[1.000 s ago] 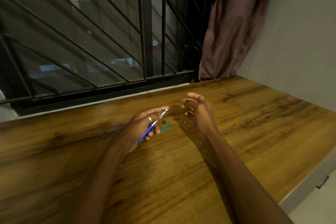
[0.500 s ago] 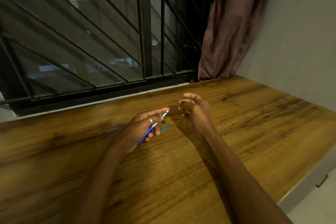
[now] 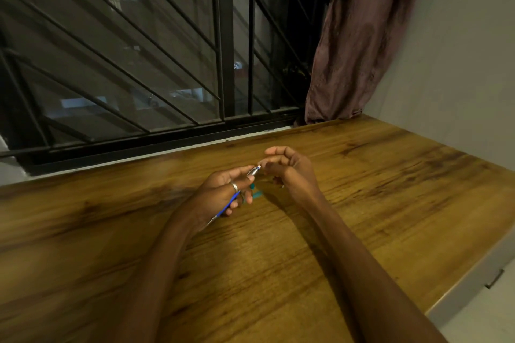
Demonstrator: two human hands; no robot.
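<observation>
My left hand (image 3: 223, 192) grips a blue pen (image 3: 233, 199) with a silver front end; the pen points up and right, and its white tip (image 3: 258, 167) sticks out past my fingers. A ring sits on one finger of that hand. My right hand (image 3: 289, 168) hovers just right of the tip with its fingers curled, the fingertips meeting the pen's tip and the thumb raised above. Two small teal pieces (image 3: 257, 194) lie on the wooden table (image 3: 278, 273) under my hands. Anything tiny inside the right fingers is hidden.
A barred window (image 3: 139, 64) runs along the table's far edge, with a brownish curtain (image 3: 359, 36) hanging at its right end. A grey wall (image 3: 459, 64) borders the table on the right. The table's front right edge (image 3: 459, 295) drops to a pale floor.
My right hand has moved left and my left hand has risen a little, so the pen's tip now meets the right fingertips. The teal pieces have not moved.
</observation>
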